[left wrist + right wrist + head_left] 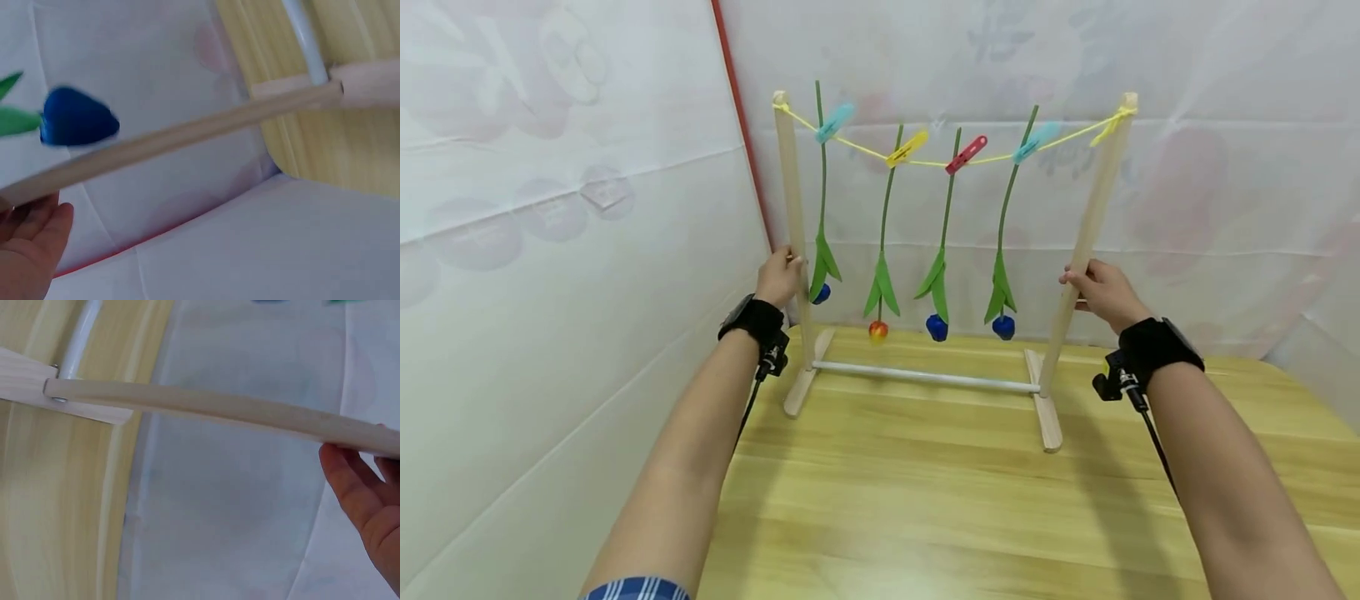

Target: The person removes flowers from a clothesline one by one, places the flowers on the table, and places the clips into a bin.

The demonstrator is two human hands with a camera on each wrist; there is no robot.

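Observation:
A small wooden drying rack stands on the table. My left hand (778, 277) grips its left post (795, 225) about halfway up. My right hand (1093, 287) holds the right post (1086, 233) at a similar height. A yellow string (865, 150) sags between the post tops. Several clothespins, such as the red one (966, 154), clip artificial flowers upside down by their green stems. In the left wrist view the post (187, 134) runs above my palm (31, 244), with a blue bud (78, 117) beside it. In the right wrist view my fingers (369, 500) sit under the post (219, 407).
A white rod (925, 377) joins the rack's two flat feet on the yellow wooden table (925, 500). White patterned sheeting (550, 250) closes in the left side and the back, close behind the rack. A red strip (741, 125) runs down the corner.

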